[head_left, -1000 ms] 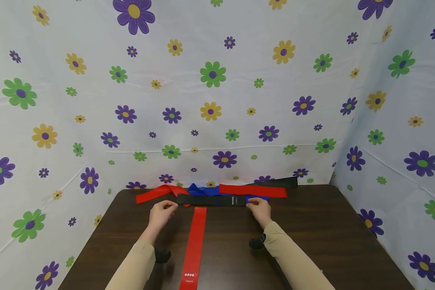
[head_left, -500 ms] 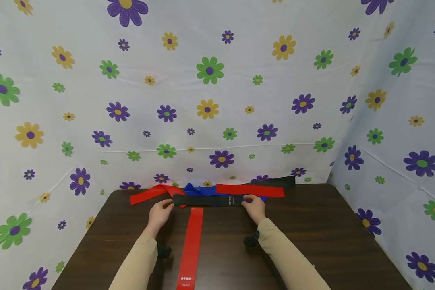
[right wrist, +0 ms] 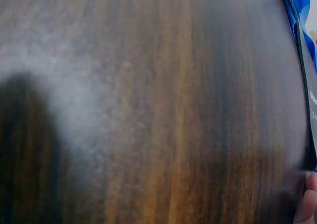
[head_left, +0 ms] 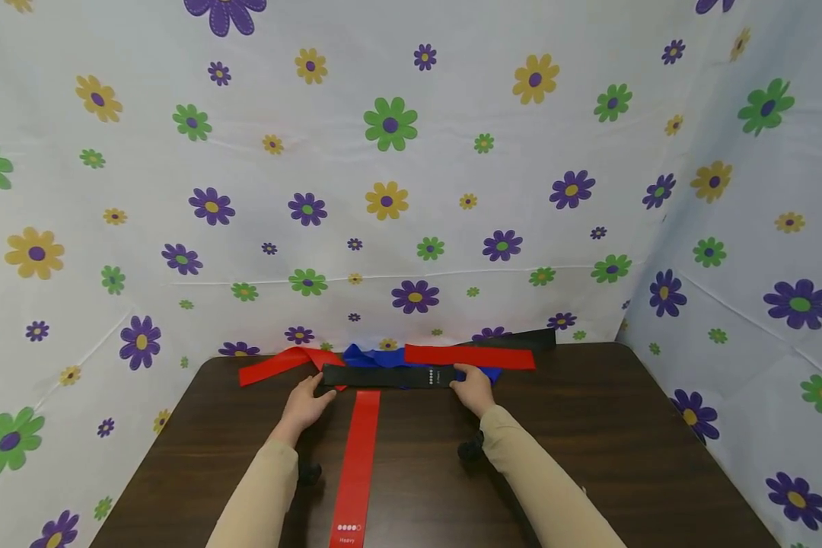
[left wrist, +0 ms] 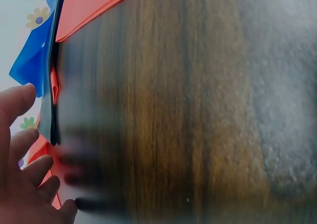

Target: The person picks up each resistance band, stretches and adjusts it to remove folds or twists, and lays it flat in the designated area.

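A black resistance band with white dots and lettering lies crosswise near the back of the table. My left hand is at its left end, thumb and fingers spread apart; the left wrist view shows the fingers loose beside the band's folded end. At the right end is my right hand, index finger and thumb apart with blue showing between them. In the right wrist view its fingertips sit just off the band's end. A red band marked "Heavy" runs toward me between my forearms.
Behind the black band lie a crumpled blue band, a twisted red band at left and a flat red band at right. Another black band reaches the back edge. A flowered curtain stands behind the brown table.
My left hand has gone from a pinched shape at the black band's left end to spread fingers. My right thumb and index finger have parted slightly. The head view has turned a little.
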A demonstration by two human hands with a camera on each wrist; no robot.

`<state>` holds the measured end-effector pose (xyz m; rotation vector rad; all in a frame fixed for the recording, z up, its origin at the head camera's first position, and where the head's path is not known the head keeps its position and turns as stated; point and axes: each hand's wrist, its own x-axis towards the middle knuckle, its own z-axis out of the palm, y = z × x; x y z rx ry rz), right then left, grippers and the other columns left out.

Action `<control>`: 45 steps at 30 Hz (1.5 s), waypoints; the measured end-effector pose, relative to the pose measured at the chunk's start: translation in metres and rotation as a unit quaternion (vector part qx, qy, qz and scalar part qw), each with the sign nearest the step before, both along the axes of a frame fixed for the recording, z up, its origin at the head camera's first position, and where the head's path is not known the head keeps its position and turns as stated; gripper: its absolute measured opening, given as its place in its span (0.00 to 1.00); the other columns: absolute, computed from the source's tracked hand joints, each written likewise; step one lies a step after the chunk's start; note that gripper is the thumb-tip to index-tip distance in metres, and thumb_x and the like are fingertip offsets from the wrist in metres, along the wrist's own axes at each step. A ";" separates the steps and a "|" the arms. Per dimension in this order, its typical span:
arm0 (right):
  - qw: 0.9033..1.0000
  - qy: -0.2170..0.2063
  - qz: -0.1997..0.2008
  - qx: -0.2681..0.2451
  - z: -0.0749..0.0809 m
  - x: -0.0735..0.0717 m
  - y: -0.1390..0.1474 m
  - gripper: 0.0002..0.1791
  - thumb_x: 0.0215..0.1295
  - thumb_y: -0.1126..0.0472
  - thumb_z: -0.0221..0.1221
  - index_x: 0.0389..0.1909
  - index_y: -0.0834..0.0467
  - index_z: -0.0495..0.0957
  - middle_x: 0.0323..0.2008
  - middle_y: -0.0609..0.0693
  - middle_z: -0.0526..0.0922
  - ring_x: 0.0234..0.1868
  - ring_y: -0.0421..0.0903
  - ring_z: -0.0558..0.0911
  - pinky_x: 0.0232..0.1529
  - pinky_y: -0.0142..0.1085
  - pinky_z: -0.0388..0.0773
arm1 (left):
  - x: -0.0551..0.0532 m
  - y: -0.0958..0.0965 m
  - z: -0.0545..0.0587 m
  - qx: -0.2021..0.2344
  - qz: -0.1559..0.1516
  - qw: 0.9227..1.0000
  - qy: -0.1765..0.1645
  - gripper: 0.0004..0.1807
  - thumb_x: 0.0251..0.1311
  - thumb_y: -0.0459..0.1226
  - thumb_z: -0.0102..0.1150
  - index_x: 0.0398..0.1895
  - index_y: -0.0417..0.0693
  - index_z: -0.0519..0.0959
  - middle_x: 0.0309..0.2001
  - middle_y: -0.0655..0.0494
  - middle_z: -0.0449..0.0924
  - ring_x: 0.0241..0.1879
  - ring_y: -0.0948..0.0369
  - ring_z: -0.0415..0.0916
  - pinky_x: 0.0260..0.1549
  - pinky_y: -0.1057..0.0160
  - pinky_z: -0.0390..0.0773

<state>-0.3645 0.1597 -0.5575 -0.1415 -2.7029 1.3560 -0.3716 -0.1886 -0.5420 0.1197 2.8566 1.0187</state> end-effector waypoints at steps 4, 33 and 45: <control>1.000 -0.003 0.010 0.006 0.001 -0.001 -0.002 0.24 0.60 0.69 0.61 0.58 0.70 0.74 0.58 0.65 0.76 0.62 0.62 0.71 0.61 0.54 0.67 | 0.000 0.003 0.001 -0.029 -0.004 0.999 -0.018 0.36 0.68 0.48 0.50 0.72 0.36 0.57 0.71 0.27 0.47 0.69 0.31 0.41 0.61 0.29 0.47; 0.997 -0.020 -0.037 -0.068 0.004 -0.002 -0.011 0.15 0.61 0.68 0.60 0.48 0.70 0.81 0.49 0.64 0.81 0.54 0.62 0.76 0.55 0.53 0.72 | 0.000 0.010 -0.001 0.207 0.169 0.962 0.048 0.16 0.64 0.34 0.58 0.52 0.34 0.81 0.56 0.38 0.77 0.60 0.43 0.68 0.58 0.46 0.67; 0.994 0.023 -0.089 -0.064 -0.004 -0.001 -0.019 0.19 0.50 0.72 0.65 0.46 0.66 0.82 0.37 0.60 0.84 0.43 0.58 0.80 0.46 0.50 0.77 | 0.004 0.024 -0.002 0.332 0.260 0.904 0.070 0.11 0.62 0.32 0.61 0.44 0.34 0.83 0.42 0.41 0.82 0.38 0.56 0.82 0.48 0.53 0.78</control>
